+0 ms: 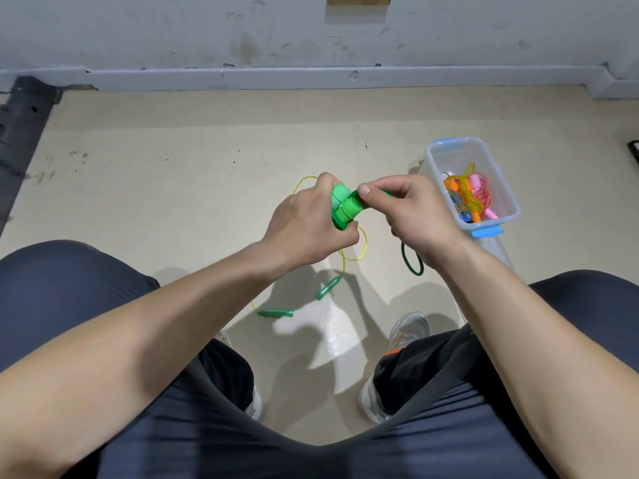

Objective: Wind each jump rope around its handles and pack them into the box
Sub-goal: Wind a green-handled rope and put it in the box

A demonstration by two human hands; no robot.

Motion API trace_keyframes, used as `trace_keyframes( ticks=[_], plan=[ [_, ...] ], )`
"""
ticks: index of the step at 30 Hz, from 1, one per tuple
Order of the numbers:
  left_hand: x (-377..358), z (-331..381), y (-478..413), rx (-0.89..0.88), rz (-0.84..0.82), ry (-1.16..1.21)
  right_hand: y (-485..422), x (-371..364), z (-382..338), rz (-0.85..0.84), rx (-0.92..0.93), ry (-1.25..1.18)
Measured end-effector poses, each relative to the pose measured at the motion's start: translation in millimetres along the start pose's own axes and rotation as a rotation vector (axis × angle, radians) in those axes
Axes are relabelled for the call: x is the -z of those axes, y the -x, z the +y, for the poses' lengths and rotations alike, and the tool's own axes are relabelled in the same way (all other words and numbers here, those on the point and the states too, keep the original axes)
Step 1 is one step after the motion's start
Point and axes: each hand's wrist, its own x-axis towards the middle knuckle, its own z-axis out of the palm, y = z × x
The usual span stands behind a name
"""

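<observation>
My left hand [304, 219] grips two bright green jump-rope handles [345, 207] held side by side above the floor. My right hand [411, 216] pinches the dark green rope [411, 261] right at the handles; a loop of it hangs below that wrist. A second rope, thin and yellow [359, 243], lies on the floor under my hands with its two translucent green handles [276, 312] near my feet. The clear plastic box [446, 150] with blue clips stands to the right and holds several wound ropes in orange, pink and yellow.
I sit with my knees spread; my shoes [408, 333] rest on the beige floor. A grey skirting board [311, 77] and wall run along the back. A dark strip [20, 115] lies at the far left.
</observation>
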Motion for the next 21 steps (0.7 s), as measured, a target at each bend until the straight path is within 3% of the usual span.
trace_keyframes(
  ticks=[3,11,15,21],
  plan=[
    [-4.1,-1.0,-1.8,0.001,0.024,-0.112,-1.6,-8.9,7.3,0.034,0.021,0.15],
    [-4.5,-1.8,-2.8,-0.027,-0.044,-0.103,-1.6,-22.8,13.7,0.158,-0.01,0.053],
    [2.5,-7.7,-5.0,-0.009,-0.177,0.132,-3.4,-20.3,16.6,0.158,0.0,0.0],
    [-1.2,-17.4,-6.9,0.014,-0.098,0.442,-6.3,-15.7,19.5,0.126,0.031,-0.12]
  ],
)
